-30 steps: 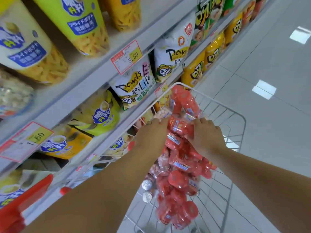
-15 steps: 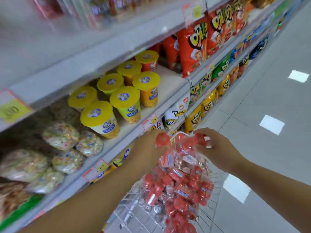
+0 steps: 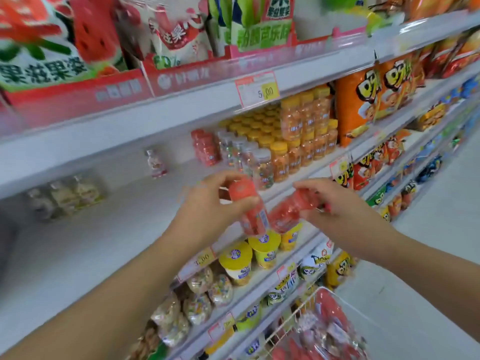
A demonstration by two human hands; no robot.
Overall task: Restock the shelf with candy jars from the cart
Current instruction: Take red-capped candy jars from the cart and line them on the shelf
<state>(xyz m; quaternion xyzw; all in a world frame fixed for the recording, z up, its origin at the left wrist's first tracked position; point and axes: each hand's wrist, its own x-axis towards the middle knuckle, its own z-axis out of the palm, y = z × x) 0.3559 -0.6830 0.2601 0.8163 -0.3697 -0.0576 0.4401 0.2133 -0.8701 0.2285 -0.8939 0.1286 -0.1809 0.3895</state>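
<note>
My left hand [image 3: 205, 209] grips a red candy jar [image 3: 249, 203] by its upper part, lid up and slightly tilted. My right hand [image 3: 335, 206] holds a second red candy jar [image 3: 291, 211] lying sideways, its base pointing left. Both jars hover in front of the white shelf [image 3: 109, 229] at its front edge. On that shelf stand red jars [image 3: 205, 148], clear jars with silver lids [image 3: 249, 159] and stacked orange jars [image 3: 301, 133]. The wire cart [image 3: 319, 331], at the bottom right, holds several more red jars.
A wide bare stretch of the white shelf lies left of the standing jars, with one small bottle [image 3: 155, 163] at the back. Yellow-lidded cups [image 3: 236, 261] and snack bags fill the shelves below. Bagged snacks sit above. The grey floor aisle [image 3: 428, 255] runs to the right.
Both hands rose from the cart, each with a red jar, up to the candy shelf. The view swung upward, and the cart dropped to the bottom right.
</note>
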